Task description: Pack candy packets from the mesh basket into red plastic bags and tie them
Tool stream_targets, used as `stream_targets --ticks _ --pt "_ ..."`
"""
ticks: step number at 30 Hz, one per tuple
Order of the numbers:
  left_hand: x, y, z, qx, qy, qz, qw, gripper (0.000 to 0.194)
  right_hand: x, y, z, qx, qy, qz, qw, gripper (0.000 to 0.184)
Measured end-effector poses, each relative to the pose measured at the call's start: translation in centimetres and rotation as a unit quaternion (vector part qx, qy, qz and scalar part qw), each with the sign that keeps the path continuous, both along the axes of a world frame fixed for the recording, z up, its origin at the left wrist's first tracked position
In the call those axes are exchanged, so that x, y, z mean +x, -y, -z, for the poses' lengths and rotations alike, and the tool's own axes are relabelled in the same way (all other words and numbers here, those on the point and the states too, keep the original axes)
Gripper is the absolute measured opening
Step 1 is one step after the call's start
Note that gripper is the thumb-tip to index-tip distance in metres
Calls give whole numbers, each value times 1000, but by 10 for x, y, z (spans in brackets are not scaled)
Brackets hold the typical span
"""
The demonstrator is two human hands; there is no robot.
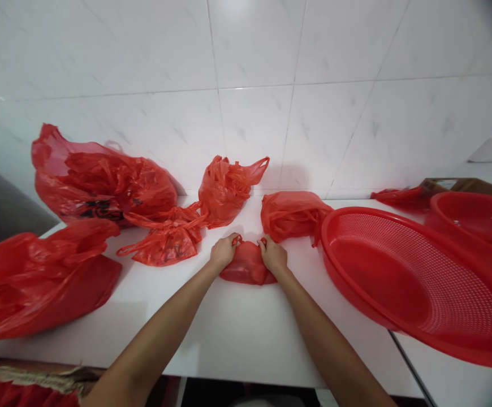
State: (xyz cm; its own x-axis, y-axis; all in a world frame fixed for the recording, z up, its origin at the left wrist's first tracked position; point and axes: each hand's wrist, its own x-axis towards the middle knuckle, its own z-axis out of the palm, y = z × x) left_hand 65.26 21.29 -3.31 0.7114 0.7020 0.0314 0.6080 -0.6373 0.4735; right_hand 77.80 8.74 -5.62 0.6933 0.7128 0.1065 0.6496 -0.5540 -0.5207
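Note:
A small red plastic bag [246, 264] lies on the white table in front of me, its contents hidden inside. My left hand [224, 250] is closed on the bag's upper left edge, with a bit of red plastic showing at the fingertips. On the other side my right hand [273, 252] pinches the upper right edge. The bag's base rests on the tabletop between both hands. Just behind my right hand sits another filled red bag [294, 212]. A crumpled knotted red bag [167, 240] lies left of my left hand.
Red bags stand along the tiled wall: an upright one [224, 192] and a large one with black print [106, 181]. Another big red bag [46, 277] is at the left front. A red perforated basket [382, 282] takes up the right side, beside a second red basket [475, 212].

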Motion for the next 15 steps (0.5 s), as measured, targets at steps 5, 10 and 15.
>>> stream_targets --ticks 5,10,15 --pt "2 -4 7 9 -40 -6 999 31 2 -4 3 -36 11 16 999 33" --pt "-1 -1 11 26 -67 -11 997 32 0 -2 4 -40 31 5 999 29" --pt "-17 17 16 54 -83 -44 994 30 -12 8 7 -51 49 -11 997 27"
